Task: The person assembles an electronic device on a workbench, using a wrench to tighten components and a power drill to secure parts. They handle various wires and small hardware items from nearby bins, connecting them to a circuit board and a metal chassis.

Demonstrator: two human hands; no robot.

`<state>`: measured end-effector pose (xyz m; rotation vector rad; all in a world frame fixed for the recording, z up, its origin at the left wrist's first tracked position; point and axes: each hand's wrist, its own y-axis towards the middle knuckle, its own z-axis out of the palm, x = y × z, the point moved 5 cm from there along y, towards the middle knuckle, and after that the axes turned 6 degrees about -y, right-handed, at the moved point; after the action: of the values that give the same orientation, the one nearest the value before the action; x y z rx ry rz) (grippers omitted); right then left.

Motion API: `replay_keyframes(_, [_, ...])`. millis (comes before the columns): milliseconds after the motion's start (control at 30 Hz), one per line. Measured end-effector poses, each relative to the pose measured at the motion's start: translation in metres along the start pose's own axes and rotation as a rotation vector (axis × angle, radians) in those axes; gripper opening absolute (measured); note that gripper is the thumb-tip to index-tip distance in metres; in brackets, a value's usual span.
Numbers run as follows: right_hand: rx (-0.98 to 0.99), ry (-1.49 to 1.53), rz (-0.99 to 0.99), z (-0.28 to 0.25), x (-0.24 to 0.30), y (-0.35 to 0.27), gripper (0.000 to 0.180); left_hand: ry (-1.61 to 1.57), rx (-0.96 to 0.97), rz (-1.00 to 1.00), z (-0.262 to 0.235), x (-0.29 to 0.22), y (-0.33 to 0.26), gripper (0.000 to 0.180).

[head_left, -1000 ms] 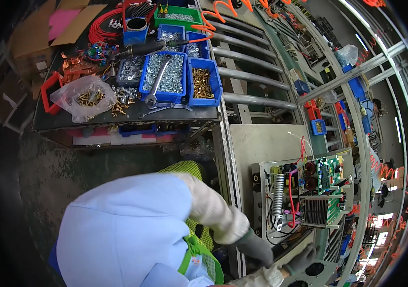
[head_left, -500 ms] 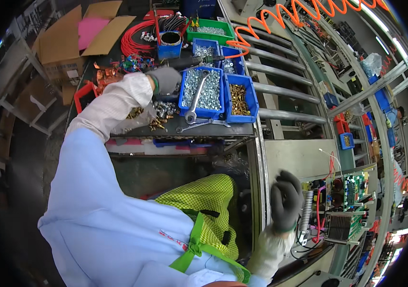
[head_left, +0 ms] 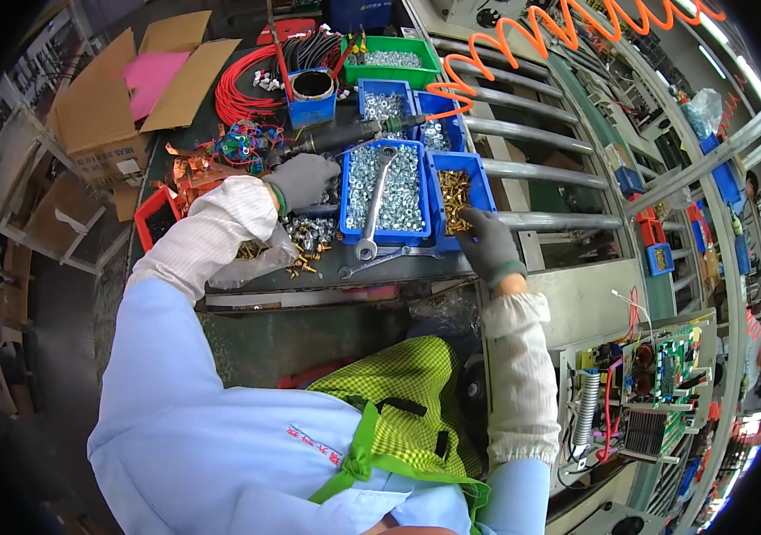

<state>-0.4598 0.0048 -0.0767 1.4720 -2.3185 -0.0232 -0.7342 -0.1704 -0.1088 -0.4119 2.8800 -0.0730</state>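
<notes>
- Cardboard box [head_left: 99, 107], flaps open, pink sheet inside, stands far left of the blue bin of silver screws [head_left: 386, 192].
- Red cable coil [head_left: 246, 89] lies up-left of that bin; a small blue tub [head_left: 312, 98] sits just right of the coil.
- Clear bag of brass parts [head_left: 260, 259] lies down-left of the bin, under the left sleeve.
- Left hand [head_left: 303, 178], grey-gloved, rests just left of the bin, fingers curled round the rear of a black power driver [head_left: 345, 136], which runs along the bin's upper edge.
- Spanner [head_left: 374, 209] lies lengthwise on the silver screws, its lower end overhanging the bin's front edge.
- Green bin [head_left: 391, 61] stands above the bin, beyond two smaller blue bins.
- Blue bin of brass screws [head_left: 459, 192] touches the landmark bin's right side.
- Right hand [head_left: 488, 242], grey-gloved, sits at that brass bin's front right corner, fingers bent into the screws; whether anything is pinched cannot be told.
- Circuit board assembly [head_left: 652, 379] lies well down-right of the bin.
</notes>
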Motion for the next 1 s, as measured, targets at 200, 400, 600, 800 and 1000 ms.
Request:
replay_keyframes(200, [0.227, -0.491, 0.183, 0.042, 0.006, 0.05, 0.022, -0.138, -0.202, 0.159, -0.02, 0.013, -0.009, 0.021])
replay_keyframes(400, [0.333, -0.499, 0.273, 0.049, 0.003, 0.054, 0.022, -0.268, -0.263, 0.163, -0.021, 0.019, -0.013, 0.022])
replay_keyframes(600, [0.306, -0.449, 0.235, 0.046, -0.002, 0.049, 0.02, -0.405, -0.283, 0.119, -0.019, 0.016, -0.012, 0.02])
replay_keyframes(800, [0.127, -0.334, 0.128, 0.052, -0.012, 0.041, 0.017, -0.478, -0.268, 0.093, -0.015, 0.022, -0.009, 0.02])
replay_keyframes(1000, [-0.191, -0.133, 0.054, 0.03, 0.004, 0.019, 0.016, -0.385, -0.203, 0.136, -0.014, 0.024, -0.014, 0.02])
